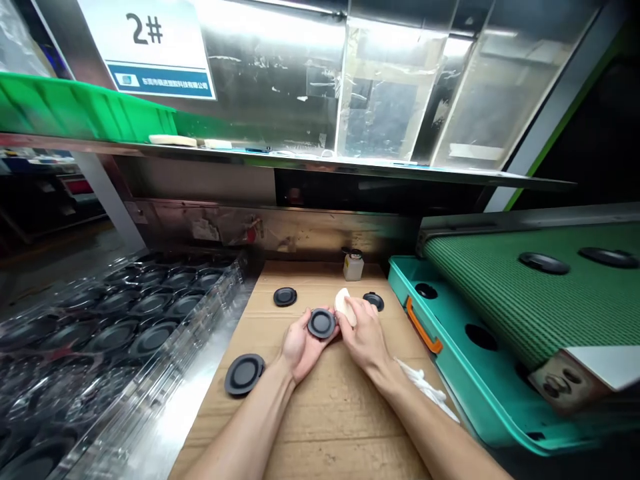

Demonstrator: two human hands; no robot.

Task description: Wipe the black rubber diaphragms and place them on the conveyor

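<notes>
My left hand point(303, 350) holds a round black plastic lid point(321, 323) with a raised ring, its face turned up. Pinched between the fingers of my right hand point(364, 332) is a flat white pad point(345, 305), close to the lid's right edge; whether the two touch I cannot tell. On the cardboard sheet point(330, 427) beneath lie more black lids: a larger one point(245, 375) left of my left wrist, one point(285, 297) farther back, and one point(374, 301) partly behind my right hand. A small white bottle point(353, 266) with a dark top stands at the back.
Clear plastic trays point(210, 300) full of black lids fill the left side. At right, a green conveyor belt point(505, 280) carries two black parts, above a teal bin point(500, 400) with an orange handle point(420, 327). White cloth point(425, 387) lies by my right forearm. A metal shelf point(300, 162) crosses ahead, bearing a green crate point(85, 110).
</notes>
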